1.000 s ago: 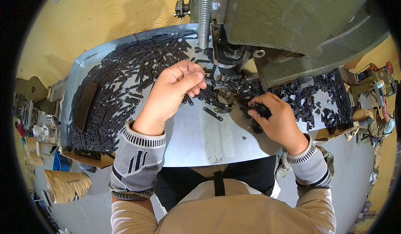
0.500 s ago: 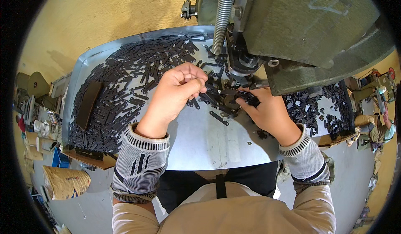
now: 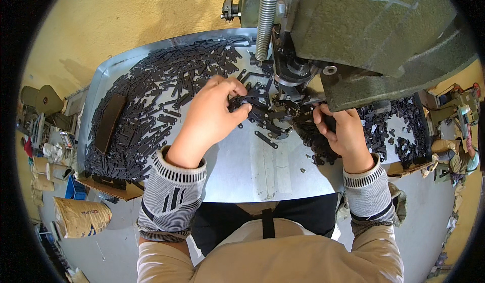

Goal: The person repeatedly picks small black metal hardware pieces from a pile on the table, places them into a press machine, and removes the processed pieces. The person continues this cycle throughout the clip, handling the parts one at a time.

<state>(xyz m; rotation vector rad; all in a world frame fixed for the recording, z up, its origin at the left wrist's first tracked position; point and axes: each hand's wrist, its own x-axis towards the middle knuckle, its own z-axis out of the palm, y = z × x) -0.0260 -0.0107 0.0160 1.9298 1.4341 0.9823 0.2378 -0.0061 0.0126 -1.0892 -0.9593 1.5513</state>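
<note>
My left hand [image 3: 214, 113] is over loose black metal strips [image 3: 257, 91], left of the press's tool area. Its thumb and bent fingers stand apart, with strips showing in the gap. My right hand [image 3: 346, 136] is right of the press die [image 3: 293, 76], its fingers curled around small dark metal pieces [image 3: 330, 123], mostly hidden by the fingers. Its fingertips are close beneath the green press body. A single black strip [image 3: 266, 139] with holes lies on the metal tray [image 3: 237, 177], between my hands.
A large heap of black strips [image 3: 131, 126] fills the tray's left, with a brown board [image 3: 109, 124] on it. Small black parts [image 3: 404, 126] lie at right. The green press [image 3: 374, 30] and its coil spring [image 3: 267, 20] overhang the work. A paper sack [image 3: 81, 217] stands lower left.
My left hand has let go of the strip near the die, and its fingers have spread over the loose strips. My right hand has moved right and its fingers have curled in.
</note>
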